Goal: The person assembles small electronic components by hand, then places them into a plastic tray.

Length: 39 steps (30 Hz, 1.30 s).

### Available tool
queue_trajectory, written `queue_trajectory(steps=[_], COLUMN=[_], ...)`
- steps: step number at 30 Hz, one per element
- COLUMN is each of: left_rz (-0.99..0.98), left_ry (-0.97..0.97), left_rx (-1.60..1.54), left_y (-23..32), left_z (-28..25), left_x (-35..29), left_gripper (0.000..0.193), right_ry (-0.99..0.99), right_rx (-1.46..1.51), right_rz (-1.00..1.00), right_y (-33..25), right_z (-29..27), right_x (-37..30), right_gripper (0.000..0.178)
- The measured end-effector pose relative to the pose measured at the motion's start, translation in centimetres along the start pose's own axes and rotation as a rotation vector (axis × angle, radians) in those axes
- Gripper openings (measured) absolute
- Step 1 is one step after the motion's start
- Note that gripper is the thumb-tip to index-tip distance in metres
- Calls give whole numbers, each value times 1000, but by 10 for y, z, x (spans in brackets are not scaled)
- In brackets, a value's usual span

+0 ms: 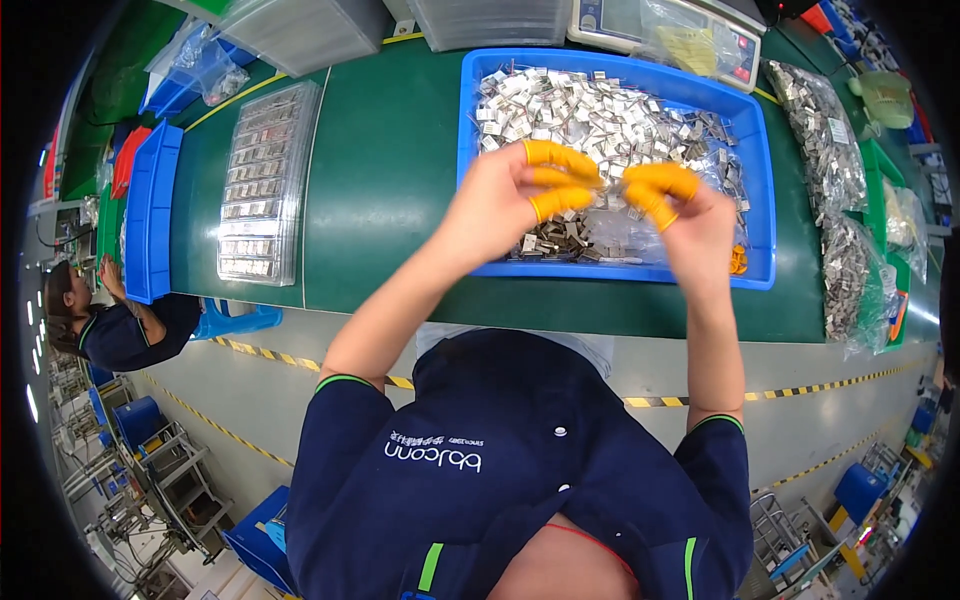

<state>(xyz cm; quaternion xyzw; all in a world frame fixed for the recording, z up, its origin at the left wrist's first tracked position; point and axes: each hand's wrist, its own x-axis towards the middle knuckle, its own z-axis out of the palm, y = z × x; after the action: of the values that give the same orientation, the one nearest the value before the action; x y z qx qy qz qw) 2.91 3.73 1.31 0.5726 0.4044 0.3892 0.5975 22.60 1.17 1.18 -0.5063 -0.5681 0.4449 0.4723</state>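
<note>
Lowest in the frame is the person's dark blue jacket (520,470), with both forearms rising from it toward the middle. The left hand (505,200) and right hand (690,215), fingertips capped in yellow finger cots (560,158), meet over the blue tray (468,150). Each grip is pinched, fingertips facing across a narrow gap; what they pinch is too small to tell. Directly under and beyond both hands, equally near each, lies the heap of small metal parts (590,110) filling the tray. Left of it on the green table (385,170) lies a clear compartmented tray (265,180), its long axis running up the frame.
</note>
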Motion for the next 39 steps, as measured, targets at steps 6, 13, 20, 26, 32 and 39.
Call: queue_trajectory(steps=[6, 13, 20, 26, 32, 39], left_rz=[306, 403, 498, 503, 90, -93], left_ry=[-59, -132, -248, -130, 108, 130], left_rx=[1025, 1212, 1239, 1094, 402, -176], left_y=[-14, -17, -18, -12, -5, 0], left_z=[-21, -16, -17, -30, -30, -23], left_x=[22, 17, 20, 15, -7, -21], left_gripper=[24, 12, 16, 15, 15, 22], right_ry=[1, -257, -257, -122, -50, -31], right_rx=[-644, -882, -879, -593, 101, 462], right_rz=[-243, -135, -111, -113, 35, 220], right_y=[-1, 16, 11, 18, 7, -5], right_z=[9, 40, 39, 30, 33, 44], right_x=[27, 23, 22, 21, 17, 11], right_gripper=[23, 17, 15, 18, 15, 20])
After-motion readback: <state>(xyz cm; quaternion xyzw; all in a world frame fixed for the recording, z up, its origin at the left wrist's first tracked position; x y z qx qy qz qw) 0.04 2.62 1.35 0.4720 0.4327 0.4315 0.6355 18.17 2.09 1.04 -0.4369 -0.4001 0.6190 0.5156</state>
